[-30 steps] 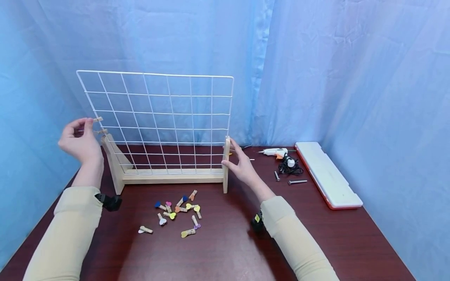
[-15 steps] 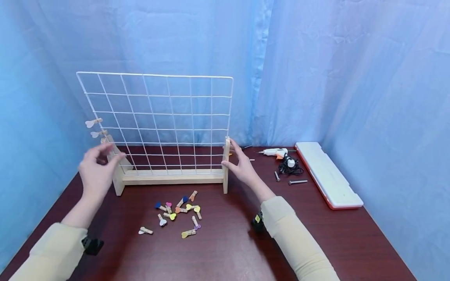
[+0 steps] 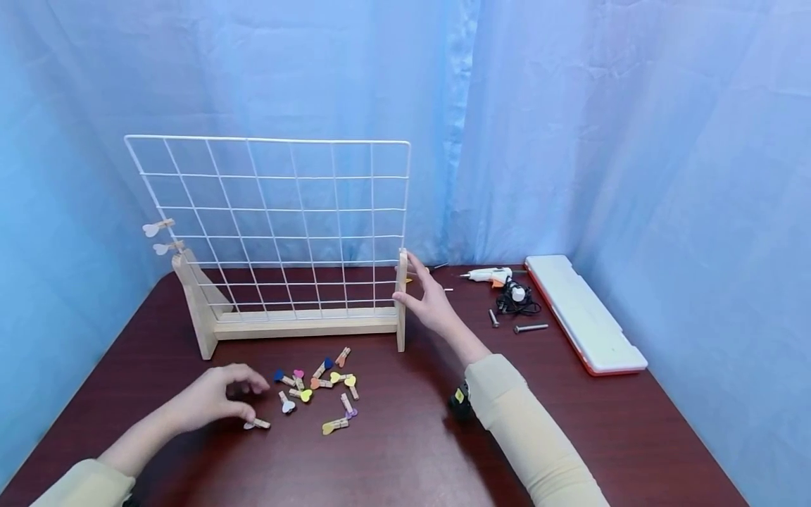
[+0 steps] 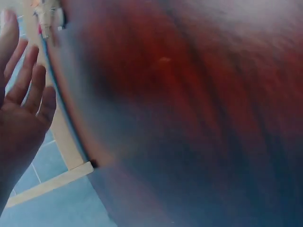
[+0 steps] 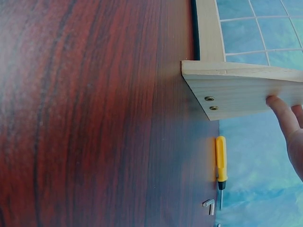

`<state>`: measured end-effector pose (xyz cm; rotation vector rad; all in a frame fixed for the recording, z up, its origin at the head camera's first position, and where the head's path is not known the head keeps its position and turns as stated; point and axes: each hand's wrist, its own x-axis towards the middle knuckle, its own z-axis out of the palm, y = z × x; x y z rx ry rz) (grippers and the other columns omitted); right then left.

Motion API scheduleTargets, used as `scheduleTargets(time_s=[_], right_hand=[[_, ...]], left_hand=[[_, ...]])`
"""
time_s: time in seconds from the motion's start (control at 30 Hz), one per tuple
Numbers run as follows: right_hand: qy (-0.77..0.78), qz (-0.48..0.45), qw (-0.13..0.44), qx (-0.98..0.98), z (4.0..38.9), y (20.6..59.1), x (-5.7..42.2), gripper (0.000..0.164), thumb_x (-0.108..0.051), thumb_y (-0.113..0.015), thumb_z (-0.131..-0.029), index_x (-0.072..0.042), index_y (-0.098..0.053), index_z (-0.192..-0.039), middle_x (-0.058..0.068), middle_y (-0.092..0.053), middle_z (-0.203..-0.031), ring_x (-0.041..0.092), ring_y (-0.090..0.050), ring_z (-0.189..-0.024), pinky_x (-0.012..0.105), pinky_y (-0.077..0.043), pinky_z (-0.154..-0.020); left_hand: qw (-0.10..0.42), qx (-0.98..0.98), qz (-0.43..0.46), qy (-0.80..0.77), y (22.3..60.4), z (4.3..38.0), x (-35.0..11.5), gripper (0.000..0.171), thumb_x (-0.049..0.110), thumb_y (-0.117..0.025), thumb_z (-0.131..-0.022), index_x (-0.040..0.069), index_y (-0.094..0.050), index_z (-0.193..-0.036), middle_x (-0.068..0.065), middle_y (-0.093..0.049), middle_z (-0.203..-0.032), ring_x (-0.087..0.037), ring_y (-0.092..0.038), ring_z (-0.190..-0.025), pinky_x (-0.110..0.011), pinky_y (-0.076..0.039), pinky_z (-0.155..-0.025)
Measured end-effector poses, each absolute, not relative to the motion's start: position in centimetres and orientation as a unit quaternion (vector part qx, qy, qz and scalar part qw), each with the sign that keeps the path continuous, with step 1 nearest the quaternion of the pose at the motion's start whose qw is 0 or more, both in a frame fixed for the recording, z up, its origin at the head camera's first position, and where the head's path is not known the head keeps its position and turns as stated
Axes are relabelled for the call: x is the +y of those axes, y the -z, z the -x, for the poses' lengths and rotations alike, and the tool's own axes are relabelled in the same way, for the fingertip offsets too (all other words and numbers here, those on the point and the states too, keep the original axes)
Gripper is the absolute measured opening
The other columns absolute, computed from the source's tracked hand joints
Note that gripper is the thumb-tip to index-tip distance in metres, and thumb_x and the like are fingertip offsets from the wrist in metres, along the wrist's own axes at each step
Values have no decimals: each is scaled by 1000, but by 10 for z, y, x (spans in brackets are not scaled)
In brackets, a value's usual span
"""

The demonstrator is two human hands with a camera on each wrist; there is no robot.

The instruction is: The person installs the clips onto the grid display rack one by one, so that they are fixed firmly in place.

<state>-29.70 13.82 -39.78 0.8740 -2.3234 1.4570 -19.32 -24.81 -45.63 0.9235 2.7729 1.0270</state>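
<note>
In the head view my left hand (image 3: 218, 398) hovers low over the table, thumb and fingers apart. Its thumb is right at a small wooden clothespin (image 3: 261, 424) with a white heart. More heart clothespins, such as a yellow one (image 3: 334, 425), lie scattered to its right. A white wire grid (image 3: 266, 140) stands upright in a wooden stand (image 3: 304, 328). Two clothespins with pale hearts (image 3: 152, 229) are clipped on the grid's left edge. My right hand (image 3: 431, 303) holds the stand's right upright (image 3: 401, 317), thumb at the front edge. In the right wrist view, fingers touch its outer face.
To the right lie a white glue gun (image 3: 491, 275) with a black cord (image 3: 529, 308), two bolts (image 3: 531, 328) and a long white case (image 3: 579, 310). A yellow screwdriver (image 5: 221, 156) and a hex key (image 5: 209, 205) lie beyond the stand. Blue curtains surround the table.
My left hand has let go of the upper clothespin on the grid's left edge and come down to the loose ones on the table. My right hand stays on the upright.
</note>
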Motion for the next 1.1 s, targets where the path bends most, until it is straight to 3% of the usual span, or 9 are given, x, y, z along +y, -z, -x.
scheduleTargets(time_s=[0.13, 0.4, 0.67, 0.77, 0.87, 1.1], right_hand=[[-487, -293, 137, -812, 293, 394, 136, 76, -5, -64, -80, -11, -20, -142, 18, -49, -125, 32, -44, -117, 44, -33, -98], [-496, -302, 135, -803, 296, 399, 138, 76, -6, -64, -80, -12, -20, -142, 19, -49, -124, 34, -43, -117, 45, -33, -98], [-489, -293, 130, -811, 318, 420, 143, 80, -19, -65, -80, -34, -16, -141, 7, -50, -126, 20, -44, -119, 44, -32, -99], [-500, -295, 129, -804, 319, 421, 144, 80, -18, -66, -80, -34, -17, -141, 10, -50, -126, 21, -44, -119, 48, -31, -98], [-501, -293, 128, -804, 317, 418, 144, 79, -15, -65, -80, -31, -18, -141, 12, -50, -125, 22, -45, -118, 48, -31, -99], [-501, -301, 128, -801, 297, 398, 139, 77, -4, -64, -80, -12, -19, -142, 20, -49, -124, 33, -44, -117, 48, -31, -98]], left_hand=[[64, 882, -334, -326, 465, 188, -246, 35, 40, -73, -66, 21, -60, -93, 10, -58, -88, -7, -49, -75, -22, -42, -64], [36, 866, -384, -319, 472, 189, -242, 19, 31, -74, -68, 25, -59, -78, 12, -54, -76, -3, -48, -66, -19, -42, -57], [36, 871, -375, -316, 463, 193, -243, 7, 28, -67, -77, 27, -60, -78, 15, -56, -75, 1, -50, -67, -20, -44, -58], [-11, 885, -348, -309, 452, 196, -244, 6, 28, -66, -79, 29, -60, -79, 19, -57, -74, 3, -51, -68, -21, -44, -60], [-91, 894, -317, -303, 434, 201, -247, 7, 24, -67, -79, 28, -61, -80, 18, -56, -74, 3, -51, -68, -20, -44, -60], [-264, 895, -206, -294, 384, 218, -265, 11, 14, -73, -73, 18, -69, -82, 9, -61, -76, 5, -47, -64, -12, -37, -55]])
